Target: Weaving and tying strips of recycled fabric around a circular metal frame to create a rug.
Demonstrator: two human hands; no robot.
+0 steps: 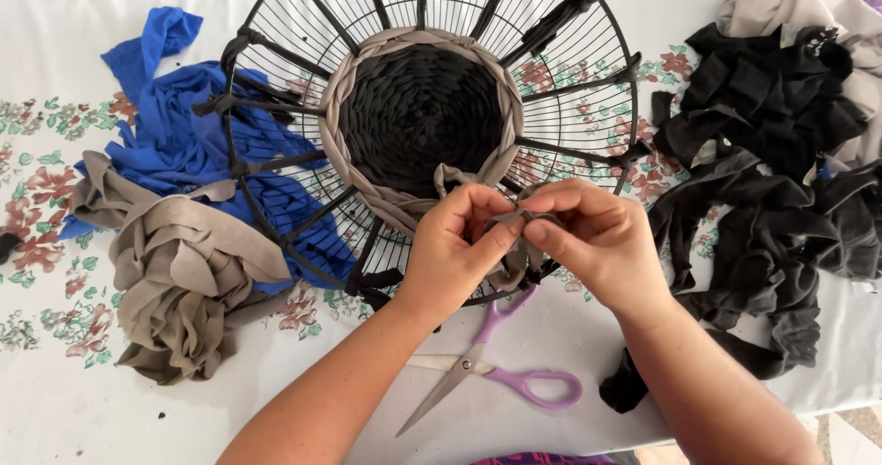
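Note:
A round black wire frame (276, 24) lies on the table, with black strips tied as spokes. Its centre is woven in black fabric (421, 116), ringed by taupe weave (342, 107). My left hand (457, 249) and my right hand (593, 240) meet at the frame's near edge. Both pinch the same taupe fabric strip (513, 217), which runs up into the taupe ring. Some of the strip bunches below my fingers.
Purple-handled scissors (501, 373) lie shut on the floral tablecloth (55, 401) just under my wrists. A heap of taupe strips (179, 281) and blue fabric (170, 134) sit at the left. Black fabric pieces (763, 180) pile at the right, with beige cloth (790, 1) behind.

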